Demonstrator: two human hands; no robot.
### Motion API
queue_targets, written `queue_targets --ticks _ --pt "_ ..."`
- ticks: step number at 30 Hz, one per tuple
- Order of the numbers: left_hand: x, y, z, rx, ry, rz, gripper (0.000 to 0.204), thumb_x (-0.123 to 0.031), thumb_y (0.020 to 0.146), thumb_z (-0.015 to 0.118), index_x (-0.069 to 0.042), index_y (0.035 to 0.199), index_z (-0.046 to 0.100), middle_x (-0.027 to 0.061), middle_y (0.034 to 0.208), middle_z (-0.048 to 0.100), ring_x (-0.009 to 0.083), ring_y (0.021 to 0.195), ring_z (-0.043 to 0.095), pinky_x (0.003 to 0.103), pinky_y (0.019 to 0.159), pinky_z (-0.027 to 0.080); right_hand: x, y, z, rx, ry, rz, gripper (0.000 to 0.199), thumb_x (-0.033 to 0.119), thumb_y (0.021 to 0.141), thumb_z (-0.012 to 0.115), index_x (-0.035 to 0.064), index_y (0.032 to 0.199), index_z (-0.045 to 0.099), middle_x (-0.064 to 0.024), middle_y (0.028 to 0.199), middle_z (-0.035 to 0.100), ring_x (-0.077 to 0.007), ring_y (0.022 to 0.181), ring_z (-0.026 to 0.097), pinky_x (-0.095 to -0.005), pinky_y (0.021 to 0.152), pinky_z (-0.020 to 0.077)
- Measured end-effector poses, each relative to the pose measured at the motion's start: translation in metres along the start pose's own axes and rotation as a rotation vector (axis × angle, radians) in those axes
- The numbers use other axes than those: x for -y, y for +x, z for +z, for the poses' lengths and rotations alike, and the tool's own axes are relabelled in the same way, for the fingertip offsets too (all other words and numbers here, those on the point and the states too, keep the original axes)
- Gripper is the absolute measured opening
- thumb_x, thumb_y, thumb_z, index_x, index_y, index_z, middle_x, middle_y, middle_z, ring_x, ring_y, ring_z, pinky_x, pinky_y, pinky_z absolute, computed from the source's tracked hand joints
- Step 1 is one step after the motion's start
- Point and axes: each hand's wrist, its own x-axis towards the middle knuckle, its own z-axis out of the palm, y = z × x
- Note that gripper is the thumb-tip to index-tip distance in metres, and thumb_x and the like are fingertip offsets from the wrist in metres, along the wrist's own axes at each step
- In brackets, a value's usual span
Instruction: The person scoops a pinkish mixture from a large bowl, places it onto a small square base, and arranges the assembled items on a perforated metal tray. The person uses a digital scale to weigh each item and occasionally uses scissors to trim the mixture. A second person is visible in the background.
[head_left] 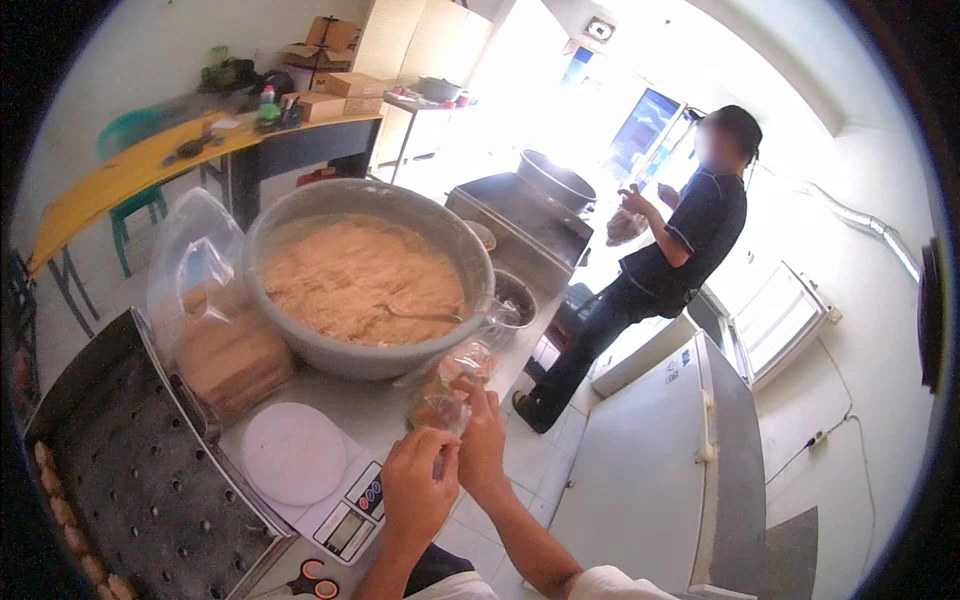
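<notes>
My left hand (415, 490) and my right hand (483, 445) both grip a small clear plastic bag (450, 385) with brownish food in it, just above the metal counter's front edge. The bag hangs close to a big grey basin (300, 215) full of light-brown crumbly food, where a spoon (420, 315) lies. A white kitchen scale (295, 455) with a round platform sits left of my hands.
A clear bag of brown slices (225, 350) leans beside the basin. A dark perforated tray (140, 480) lies at the left, scissors (315, 580) at the bottom. A person in dark clothes (670, 260) stands by a large pot (555, 180). A white chest freezer (660, 470) is on the right, a yellow table (130, 170) behind.
</notes>
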Motion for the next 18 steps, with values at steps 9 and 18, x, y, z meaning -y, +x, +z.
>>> queue_targets --ticks 9,18 --pt "-0.002 0.001 -0.01 -0.11 -0.038 -0.041 0.016 0.003 0.086 0.075 -0.005 0.097 0.066 0.0104 0.094 0.07 0.029 0.081 0.07 0.038 0.07 0.055 -0.007 -0.012 -0.021 -0.008 0.089 -0.233 0.021 0.007 0.071 0.088 0.004 0.091 0.081 -0.0114 0.141 0.063 -0.0337 0.128 0.058 -0.0441 0.095 0.0539" --pt "-0.015 0.004 -0.028 -0.19 0.003 -0.133 0.021 0.002 0.086 0.075 -0.004 0.104 0.067 0.0122 0.095 0.068 0.0284 0.081 0.069 0.038 0.072 0.055 -0.005 -0.017 -0.055 0.002 0.379 -0.15 0.023 0.008 0.076 0.091 0.0114 0.098 0.084 -0.0123 0.141 0.064 -0.0249 0.124 0.06 -0.0375 0.089 0.0532"
